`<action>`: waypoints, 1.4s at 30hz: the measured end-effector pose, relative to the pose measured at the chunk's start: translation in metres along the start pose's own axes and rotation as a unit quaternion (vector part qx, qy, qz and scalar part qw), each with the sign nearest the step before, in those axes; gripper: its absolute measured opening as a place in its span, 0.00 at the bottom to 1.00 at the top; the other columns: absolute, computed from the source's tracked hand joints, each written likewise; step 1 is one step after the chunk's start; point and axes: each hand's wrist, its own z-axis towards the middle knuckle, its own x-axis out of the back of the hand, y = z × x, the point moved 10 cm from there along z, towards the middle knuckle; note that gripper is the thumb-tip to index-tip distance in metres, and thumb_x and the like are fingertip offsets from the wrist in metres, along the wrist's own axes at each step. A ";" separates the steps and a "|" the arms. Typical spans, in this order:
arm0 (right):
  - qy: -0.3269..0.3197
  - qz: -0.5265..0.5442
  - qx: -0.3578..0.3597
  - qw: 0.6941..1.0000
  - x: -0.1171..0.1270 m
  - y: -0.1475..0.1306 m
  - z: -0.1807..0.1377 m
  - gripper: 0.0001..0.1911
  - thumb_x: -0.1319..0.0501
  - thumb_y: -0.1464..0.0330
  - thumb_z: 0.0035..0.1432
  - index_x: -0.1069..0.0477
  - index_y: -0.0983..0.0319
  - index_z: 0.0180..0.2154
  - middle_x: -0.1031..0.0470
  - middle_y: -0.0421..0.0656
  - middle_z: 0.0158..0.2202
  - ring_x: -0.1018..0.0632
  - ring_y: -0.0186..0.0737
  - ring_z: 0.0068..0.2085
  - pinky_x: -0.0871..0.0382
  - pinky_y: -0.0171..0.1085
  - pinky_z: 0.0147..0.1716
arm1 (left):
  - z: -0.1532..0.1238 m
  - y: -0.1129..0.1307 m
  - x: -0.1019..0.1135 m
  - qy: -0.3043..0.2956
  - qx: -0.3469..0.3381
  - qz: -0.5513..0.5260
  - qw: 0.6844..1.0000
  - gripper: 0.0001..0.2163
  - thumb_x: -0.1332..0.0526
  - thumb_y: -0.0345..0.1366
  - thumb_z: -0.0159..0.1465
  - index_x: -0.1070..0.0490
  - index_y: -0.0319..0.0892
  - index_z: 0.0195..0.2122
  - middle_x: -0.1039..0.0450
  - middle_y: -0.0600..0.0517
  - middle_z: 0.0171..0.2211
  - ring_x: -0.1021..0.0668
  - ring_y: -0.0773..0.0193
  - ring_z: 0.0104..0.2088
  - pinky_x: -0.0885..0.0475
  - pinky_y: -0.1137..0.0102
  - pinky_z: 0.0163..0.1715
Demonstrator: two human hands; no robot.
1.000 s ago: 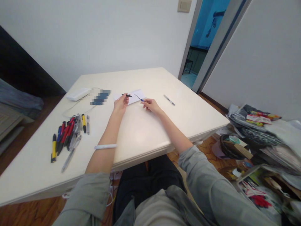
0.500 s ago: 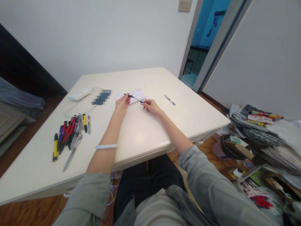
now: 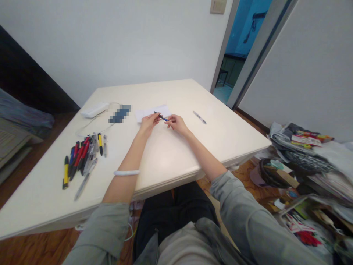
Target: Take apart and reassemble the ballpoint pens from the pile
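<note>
Between my two hands is a pen (image 3: pixel 162 117) with a dark front part and a blue rear part, its halves now together. My left hand (image 3: pixel 150 122) pinches the dark part, and my right hand (image 3: pixel 176 124) grips the blue end. Beneath and behind my left hand lies a white sheet of paper (image 3: pixel 141 114). To the right of my hands, a clear pen (image 3: pixel 199 117) rests on the white table (image 3: pixel 165 154).
At the left, several red, blue, yellow and clear pens (image 3: pixel 82 154) lie in a pile. Behind them are a blurred-out dark blue item (image 3: pixel 120 115) and a white power strip (image 3: pixel 95 110) with a cable. Bags and a basket (image 3: pixel 259 175) stand right of the table.
My left hand has moved right toward my right hand, bringing the dark part against the blue part. The thin refill that showed between them is out of sight.
</note>
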 end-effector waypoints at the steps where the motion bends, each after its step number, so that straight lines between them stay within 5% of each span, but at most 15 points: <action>1: 0.001 -0.006 0.004 1.000 0.000 -0.001 0.000 0.16 0.30 0.58 0.55 0.31 0.61 0.32 0.25 0.35 0.21 0.35 0.28 0.17 0.41 0.29 0.19 | 0.000 0.000 0.000 -0.003 -0.001 -0.003 1.000 0.07 0.26 0.34 0.53 0.20 0.37 0.28 0.22 0.50 0.26 0.26 0.71 0.27 0.30 0.75 0.32; 11: 0.016 -0.118 0.072 0.990 0.003 -0.010 0.000 0.14 0.39 0.59 0.65 0.25 0.61 0.33 0.27 0.38 0.22 0.25 0.37 0.28 0.33 0.35 0.36 | 0.004 -0.005 -0.003 -0.019 -0.011 -0.013 1.000 0.10 0.23 0.35 0.52 0.21 0.36 0.28 0.24 0.52 0.25 0.27 0.73 0.26 0.30 0.74 0.34; 16: 0.055 -0.118 0.055 0.990 0.009 -0.009 0.000 0.09 0.30 0.65 0.54 0.25 0.61 0.36 0.25 0.38 0.26 0.25 0.37 0.30 0.33 0.36 0.36 | 0.005 -0.003 -0.005 -0.018 -0.036 -0.006 0.999 0.12 0.23 0.38 0.51 0.21 0.36 0.28 0.23 0.51 0.26 0.26 0.72 0.26 0.29 0.74 0.35; 26: 0.058 -0.226 0.047 0.971 0.010 -0.011 -0.005 0.13 0.40 0.59 0.67 0.19 0.58 0.39 0.20 0.42 0.33 0.23 0.43 0.37 0.35 0.37 0.37 | 0.007 -0.001 -0.009 -0.037 -0.059 0.001 0.998 0.11 0.24 0.39 0.53 0.21 0.37 0.30 0.20 0.49 0.29 0.25 0.70 0.28 0.27 0.73 0.36; 33: 0.057 -0.132 0.065 0.987 0.008 -0.007 0.002 0.09 0.30 0.64 0.56 0.25 0.62 0.36 0.23 0.40 0.29 0.25 0.37 0.31 0.34 0.35 0.35 | 0.006 -0.001 -0.012 -0.051 -0.043 -0.010 0.998 0.08 0.26 0.35 0.56 0.21 0.37 0.31 0.19 0.48 0.33 0.23 0.70 0.31 0.26 0.71 0.41; 42: 0.033 -0.161 0.084 0.983 0.006 -0.016 -0.002 0.17 0.41 0.58 0.67 0.20 0.62 0.34 0.20 0.42 0.29 0.22 0.39 0.35 0.33 0.35 0.39 | 0.005 0.001 -0.015 -0.074 -0.048 0.004 0.996 0.09 0.27 0.37 0.56 0.21 0.38 0.32 0.18 0.47 0.35 0.22 0.68 0.31 0.26 0.70 0.42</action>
